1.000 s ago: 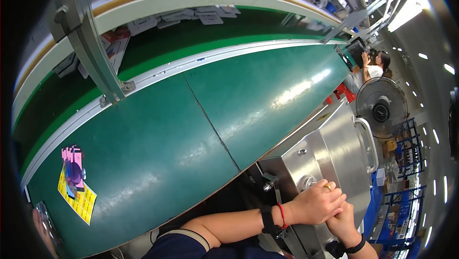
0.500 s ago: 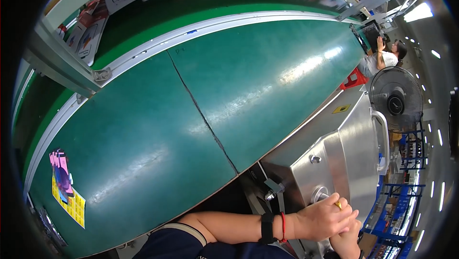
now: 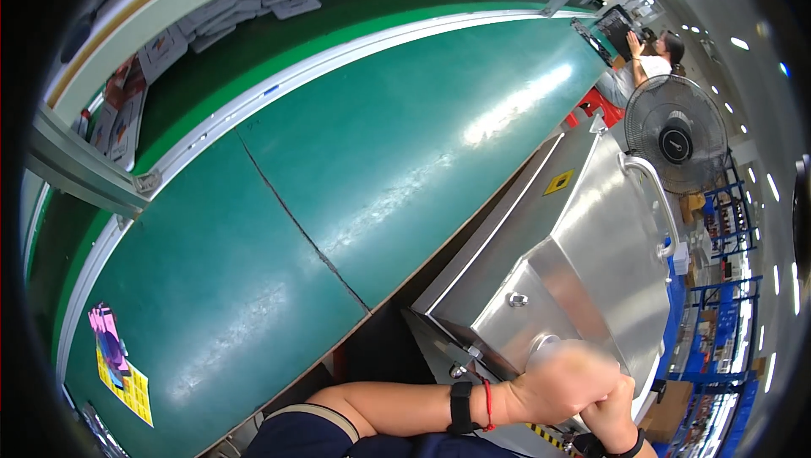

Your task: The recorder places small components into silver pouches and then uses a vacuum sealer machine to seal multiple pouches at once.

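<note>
A stainless steel machine housing (image 3: 583,264) with sloped panels stands to the right of the green table. Low on its front is a round metal fitting (image 3: 545,343). My left hand (image 3: 570,382), with a black band and red cord at its wrist, is right by this fitting. Motion blur smears its fingers. Pressed against it from the right is my right hand (image 3: 610,411), fingers curled in; whatever lies inside its grip is hidden. A small metal stud (image 3: 518,299) sits above both hands, and a curved bar handle (image 3: 663,204) runs along the housing's far right side.
The long green table (image 3: 279,289) has a dark seam across it. Pink cards on a yellow sheet (image 3: 127,386) lie at its left end. Grey flat pieces (image 3: 253,3) pile up on the belt behind. A fan (image 3: 676,133) and a seated person (image 3: 646,65) are far right.
My view has shifted, so the table and far objects sit further left. The dark gap between table and housing looks wider. Both hands stay together near the fitting; the left is now blurred.
</note>
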`<action>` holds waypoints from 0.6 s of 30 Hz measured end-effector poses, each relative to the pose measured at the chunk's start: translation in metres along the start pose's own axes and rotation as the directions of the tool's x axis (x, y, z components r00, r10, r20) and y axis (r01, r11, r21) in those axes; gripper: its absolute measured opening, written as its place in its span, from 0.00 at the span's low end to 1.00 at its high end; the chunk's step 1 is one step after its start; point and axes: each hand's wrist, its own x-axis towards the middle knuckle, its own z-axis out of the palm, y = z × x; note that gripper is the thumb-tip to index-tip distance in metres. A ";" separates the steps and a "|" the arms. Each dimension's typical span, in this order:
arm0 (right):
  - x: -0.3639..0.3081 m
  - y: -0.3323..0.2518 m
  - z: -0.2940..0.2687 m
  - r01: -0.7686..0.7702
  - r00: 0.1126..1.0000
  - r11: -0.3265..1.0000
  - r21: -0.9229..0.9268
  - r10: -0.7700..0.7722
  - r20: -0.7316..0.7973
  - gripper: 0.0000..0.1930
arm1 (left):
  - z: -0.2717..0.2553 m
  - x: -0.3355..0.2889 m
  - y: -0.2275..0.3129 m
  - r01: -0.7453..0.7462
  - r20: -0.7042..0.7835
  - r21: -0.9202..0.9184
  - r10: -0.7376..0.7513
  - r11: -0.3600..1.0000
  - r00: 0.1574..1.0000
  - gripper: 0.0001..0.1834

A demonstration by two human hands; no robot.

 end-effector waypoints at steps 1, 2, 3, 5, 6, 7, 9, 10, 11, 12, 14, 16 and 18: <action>-0.001 -0.001 -0.002 -0.009 1.000 1.000 0.005 0.009 0.023 0.06 | -0.001 0.001 0.000 -0.023 0.007 0.000 0.023 1.000 1.000 0.20; -0.003 0.000 0.000 -0.036 0.999 0.999 0.024 0.036 -0.001 0.05 | -0.002 0.002 0.000 -0.018 0.006 0.004 0.018 1.000 1.000 0.21; -0.004 0.002 0.001 -0.038 0.999 0.999 0.032 0.039 -0.015 0.05 | -0.004 0.003 0.002 -0.007 0.007 0.008 0.007 1.000 1.000 0.22; -0.002 0.004 0.002 0.017 1.000 1.000 -0.008 -0.017 -0.021 0.07 | -0.007 0.005 0.001 -0.013 0.008 -0.009 0.013 1.000 1.000 0.23; -0.003 0.001 0.001 -0.023 0.999 1.000 0.021 0.024 -0.027 0.03 | -0.008 0.006 0.001 -0.024 0.024 -0.001 0.024 1.000 0.999 0.23; -0.003 0.001 0.001 -0.020 0.999 0.999 0.029 0.021 -0.033 0.03 | -0.009 0.007 0.000 -0.034 0.040 0.009 0.034 0.999 0.999 0.23; -0.001 0.001 0.002 0.018 0.997 0.999 0.029 -0.016 -0.072 0.02 | -0.011 0.009 -0.001 -0.045 0.068 0.012 0.044 0.999 0.997 0.22; 0.000 -0.002 0.002 0.010 0.997 0.999 0.035 -0.007 -0.075 0.03 | -0.011 0.009 -0.002 -0.036 0.056 -0.026 0.037 0.999 0.998 0.22; 0.002 -0.003 0.002 0.015 0.997 0.999 0.044 -0.012 -0.082 0.03 | -0.011 0.009 -0.003 -0.027 0.045 -0.063 0.029 0.998 0.999 0.22; 0.002 -0.004 0.001 0.010 0.997 1.000 0.023 -0.008 -0.077 0.03 | -0.015 0.009 -0.003 -0.007 0.084 -0.071 0.013 0.997 0.996 0.22; 0.003 -0.008 0.001 -0.009 0.998 1.000 0.004 0.010 -0.061 0.04 | -0.018 0.008 -0.005 -0.011 0.086 -0.068 0.017 0.998 0.996 0.22; 0.003 -0.004 0.005 0.027 0.996 1.000 -0.002 -0.027 -0.084 0.05 | -0.019 0.008 -0.005 0.008 0.102 -0.033 -0.004 0.999 0.995 0.21; 0.003 -0.003 0.007 0.059 0.992 0.998 -0.012 -0.060 -0.107 0.06 | -0.022 0.008 -0.006 -0.009 0.093 -0.035 0.012 0.999 0.996 0.21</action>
